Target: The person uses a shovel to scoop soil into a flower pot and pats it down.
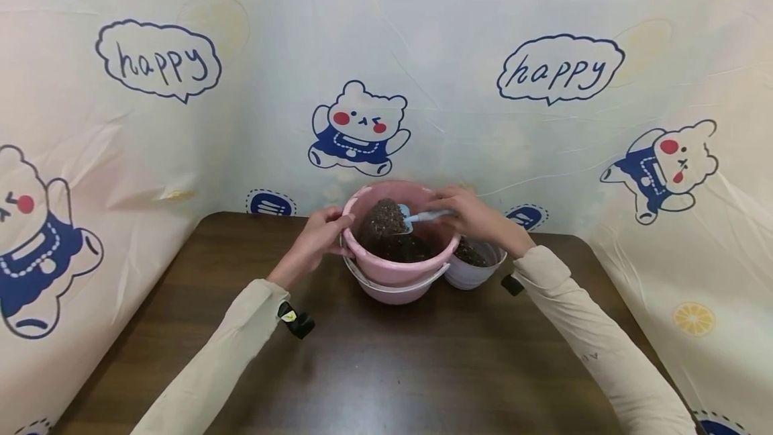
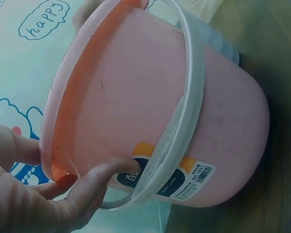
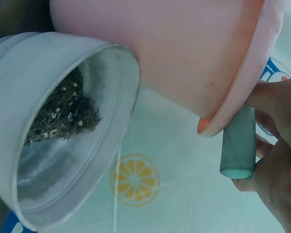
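Note:
A pink bucket (image 1: 395, 276) stands on the table with dark soil (image 1: 401, 247) inside and its white handle hanging down around the front. My left hand (image 1: 317, 240) grips the bucket's left rim; in the left wrist view its fingers lie along the outer wall by a label (image 2: 196, 179). Over the bucket's mouth, my right hand (image 1: 474, 213) holds a light blue hand shovel (image 1: 430, 215) by its handle. A heaped load of soil (image 1: 386, 217) lies on the shovel's blade. The handle's rounded end (image 3: 237, 150) pokes out of the right hand in the right wrist view.
Close against the bucket's right side sits a whitish plastic pot (image 1: 470, 276) with some soil (image 3: 65, 109) in it. The dark wooden table (image 1: 374, 368) has a printed cloth (image 1: 453, 12) hanging behind it and at both sides.

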A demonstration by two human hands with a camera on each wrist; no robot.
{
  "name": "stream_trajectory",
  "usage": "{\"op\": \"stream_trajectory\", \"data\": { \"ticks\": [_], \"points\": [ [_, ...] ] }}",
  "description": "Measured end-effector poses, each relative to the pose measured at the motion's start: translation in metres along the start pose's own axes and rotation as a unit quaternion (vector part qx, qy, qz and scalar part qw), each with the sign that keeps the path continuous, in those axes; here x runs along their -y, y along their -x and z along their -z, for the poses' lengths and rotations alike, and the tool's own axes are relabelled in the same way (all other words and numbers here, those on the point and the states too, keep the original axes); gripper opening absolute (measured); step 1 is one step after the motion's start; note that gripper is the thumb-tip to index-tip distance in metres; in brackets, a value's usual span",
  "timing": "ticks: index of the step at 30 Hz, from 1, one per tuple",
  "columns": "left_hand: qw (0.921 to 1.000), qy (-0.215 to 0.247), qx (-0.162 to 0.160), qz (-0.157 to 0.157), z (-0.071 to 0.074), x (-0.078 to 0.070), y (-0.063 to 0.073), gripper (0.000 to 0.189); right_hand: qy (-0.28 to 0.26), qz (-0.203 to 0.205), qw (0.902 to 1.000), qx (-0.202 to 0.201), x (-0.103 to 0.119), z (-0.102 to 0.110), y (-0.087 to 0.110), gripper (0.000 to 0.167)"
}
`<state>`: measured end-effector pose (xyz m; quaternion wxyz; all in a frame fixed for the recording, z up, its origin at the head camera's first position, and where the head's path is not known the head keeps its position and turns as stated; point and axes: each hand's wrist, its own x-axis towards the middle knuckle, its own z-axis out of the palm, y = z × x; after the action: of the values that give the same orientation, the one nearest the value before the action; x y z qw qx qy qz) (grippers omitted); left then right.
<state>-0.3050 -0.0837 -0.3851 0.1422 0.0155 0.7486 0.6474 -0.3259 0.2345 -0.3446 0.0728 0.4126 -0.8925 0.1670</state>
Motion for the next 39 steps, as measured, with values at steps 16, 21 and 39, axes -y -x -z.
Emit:
{"op": "stream_trajectory", "data": {
  "ticks": [16,21,39],
  "points": [
    [0.9999,0.000,0.006,0.010,0.001,0.004,0.000,0.051,0.024,-0.032,0.9980,-0.050,-0.003,0.011,0.028,0.036],
    [0.9999,0.006,0.007,0.009,0.001,0.002,0.000,0.051,0.041,-0.014,0.9963,-0.074,-0.009,0.017,0.036,0.029],
    [0.9999,0.006,0.001,0.010,0.003,0.000,0.002,0.050,0.086,0.028,0.9817,-0.167,-0.027,0.030,0.075,0.032]
  ]
}}
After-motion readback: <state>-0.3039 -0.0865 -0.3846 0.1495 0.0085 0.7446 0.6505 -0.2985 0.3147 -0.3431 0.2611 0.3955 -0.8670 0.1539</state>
